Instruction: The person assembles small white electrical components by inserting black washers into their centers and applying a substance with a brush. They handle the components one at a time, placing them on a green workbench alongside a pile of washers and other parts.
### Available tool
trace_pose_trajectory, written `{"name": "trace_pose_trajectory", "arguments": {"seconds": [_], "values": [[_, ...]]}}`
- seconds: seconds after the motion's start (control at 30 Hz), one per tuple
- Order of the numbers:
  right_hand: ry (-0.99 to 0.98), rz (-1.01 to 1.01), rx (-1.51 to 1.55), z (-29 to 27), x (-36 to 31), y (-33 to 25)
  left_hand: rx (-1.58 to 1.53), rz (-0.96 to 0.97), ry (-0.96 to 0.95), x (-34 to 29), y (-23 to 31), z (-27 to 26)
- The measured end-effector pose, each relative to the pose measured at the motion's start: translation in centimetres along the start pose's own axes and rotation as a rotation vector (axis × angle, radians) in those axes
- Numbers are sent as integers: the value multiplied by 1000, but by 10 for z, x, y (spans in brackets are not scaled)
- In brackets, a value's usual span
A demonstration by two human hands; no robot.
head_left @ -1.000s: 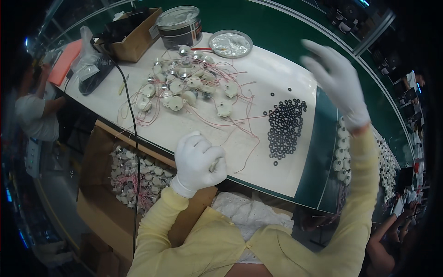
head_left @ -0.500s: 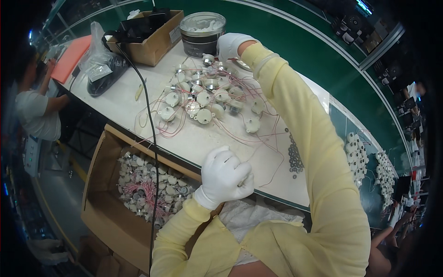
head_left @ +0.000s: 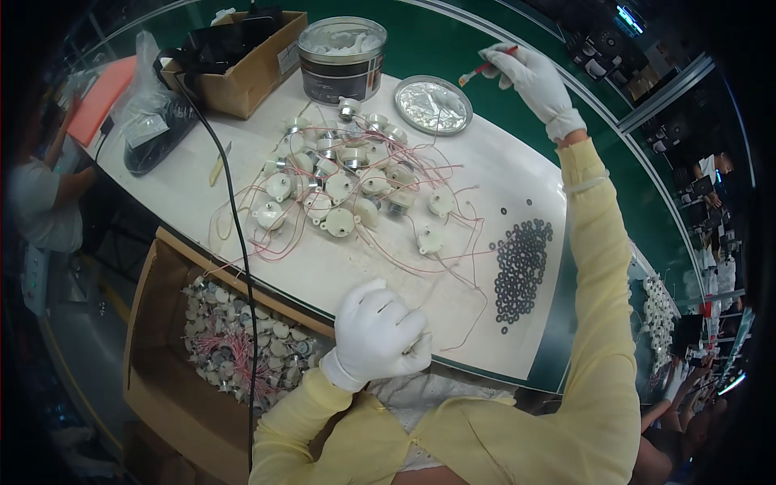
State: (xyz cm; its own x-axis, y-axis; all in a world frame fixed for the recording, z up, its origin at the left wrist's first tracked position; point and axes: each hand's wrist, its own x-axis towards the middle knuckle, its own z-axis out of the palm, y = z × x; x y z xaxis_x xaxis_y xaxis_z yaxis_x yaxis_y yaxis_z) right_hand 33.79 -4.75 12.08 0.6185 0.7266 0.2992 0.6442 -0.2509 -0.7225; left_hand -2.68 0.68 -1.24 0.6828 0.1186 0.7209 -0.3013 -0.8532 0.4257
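Observation:
My left hand (head_left: 378,335), in a white glove, is closed in a fist above the table's near edge; whatever it holds, if anything, is hidden. Up at the far right, my gloved right hand (head_left: 535,87) grips a small brush (head_left: 490,65) with a red handle, its bristle end pointing left. Below and left of the brush lies a round metal lid (head_left: 440,131) with shiny, whitish stuff on it. A pile of small motors (head_left: 339,187) with whitish round caps and thin red wires covers the table's middle. Many small black washers (head_left: 521,271) lie to the right.
A large dark tin (head_left: 339,79) stands at the back beside a cardboard box (head_left: 259,81) of dark items. A big carton (head_left: 149,339) of more motors sits at the near left. A black cable (head_left: 234,194) crosses in front. Another person (head_left: 50,198) is at far left.
My right hand has moved right from beside the tin, and the brush now shows in it. The lid and washers are uncovered. My left hand stays closed.

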Motion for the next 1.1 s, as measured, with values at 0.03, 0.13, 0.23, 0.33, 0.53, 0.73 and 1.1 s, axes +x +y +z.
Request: {"name": "trace_pose_trajectory", "arguments": {"seconds": [0.03, 0.13, 0.23, 0.33, 0.53, 0.73, 1.1], "values": [[22, 33, 5, -2, -4, 6, 1, 0, -2, 0, 0, 0], [71, 112, 86, -1, -16, 22, 27, -14, -17, 0, 2, -1], [97, 176, 95, 6, -16, 26, 60, -23, -66, -2, 1, -3], [113, 174, 118, 16, -16, 29, 80, -37, -114, -5, 1, -3], [97, 154, 72, 33, -12, 44, 82, -46, -128, -3, 3, -3], [87, 141, 19, 40, -16, 42, 84, -44, -134, -3, 3, -4], [32, 176, -86, 31, -19, 33, 71, -37, -142, -4, 1, -3]]}}
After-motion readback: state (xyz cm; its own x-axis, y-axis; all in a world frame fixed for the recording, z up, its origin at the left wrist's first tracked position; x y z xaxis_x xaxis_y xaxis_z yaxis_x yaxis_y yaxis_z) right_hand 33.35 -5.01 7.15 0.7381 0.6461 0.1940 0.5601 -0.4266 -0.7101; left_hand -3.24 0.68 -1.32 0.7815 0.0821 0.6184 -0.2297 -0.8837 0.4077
